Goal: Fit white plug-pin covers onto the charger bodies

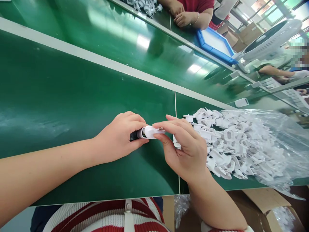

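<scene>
Stretching across most of the frame, the green table (60, 106) gleams smooth and glossy, a pale strip (96, 59) slanting down it from the upper left. Over at right, a crinkled clear plastic bag (285, 145) covers part of a heap of white pieces (227, 146), hard and plastic-looking, several with oval holes, and plenty sit outside the film. Lower right, a cardboard box (265, 198) gapes with clear plastic in it; upper right, a blue-rimmed tray (214, 51) shows a pale, flat floor. Now to the middle, and it's both hands on one small device (148, 132), just below the centre! The left hand (120, 137) grips its black end; the right hand (187, 146) pinches the other between thumb and fingertips. Its long axis runs nearly level across the frame: black end pointing left, rounded white shell towards the right. And there, by the right fingertips, a metallic glint (161, 128), too tiny to make out.
</scene>
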Available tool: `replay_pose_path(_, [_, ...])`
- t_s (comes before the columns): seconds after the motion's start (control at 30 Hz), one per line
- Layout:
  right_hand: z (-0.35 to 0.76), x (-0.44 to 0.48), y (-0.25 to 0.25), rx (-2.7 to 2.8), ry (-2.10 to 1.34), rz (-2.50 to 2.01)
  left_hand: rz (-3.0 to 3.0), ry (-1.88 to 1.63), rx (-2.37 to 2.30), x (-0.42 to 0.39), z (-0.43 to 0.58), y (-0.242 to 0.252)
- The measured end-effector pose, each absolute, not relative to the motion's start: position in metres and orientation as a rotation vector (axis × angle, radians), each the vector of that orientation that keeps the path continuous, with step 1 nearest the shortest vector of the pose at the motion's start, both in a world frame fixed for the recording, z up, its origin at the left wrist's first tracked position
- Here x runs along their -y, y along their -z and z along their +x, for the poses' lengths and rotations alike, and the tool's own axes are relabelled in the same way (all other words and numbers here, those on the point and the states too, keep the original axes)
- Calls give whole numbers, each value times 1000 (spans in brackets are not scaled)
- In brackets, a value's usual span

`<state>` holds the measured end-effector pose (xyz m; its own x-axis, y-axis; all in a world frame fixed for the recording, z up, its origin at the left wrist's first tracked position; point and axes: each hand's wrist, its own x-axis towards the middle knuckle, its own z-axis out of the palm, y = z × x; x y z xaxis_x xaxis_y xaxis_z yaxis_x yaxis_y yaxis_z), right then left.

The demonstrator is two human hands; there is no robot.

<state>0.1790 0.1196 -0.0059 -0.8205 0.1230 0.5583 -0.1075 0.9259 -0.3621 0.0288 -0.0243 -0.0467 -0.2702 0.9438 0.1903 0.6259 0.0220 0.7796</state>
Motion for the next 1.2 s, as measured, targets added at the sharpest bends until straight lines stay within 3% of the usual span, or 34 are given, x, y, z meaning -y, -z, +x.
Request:
replay_pose_path(0.37, [180, -114, 0, 2613, -380, -86, 1597, -1158, -1929, 23, 31, 48])
replay_pose_path(0.8, [182, -115, 5, 2565, -476, -123, 1605, -1136, -1934, 22, 30, 46])
replay_pose_path(1.2, [182, -107, -4, 2635, -281, -150, 1586, -1141, -1943, 23, 31, 46])
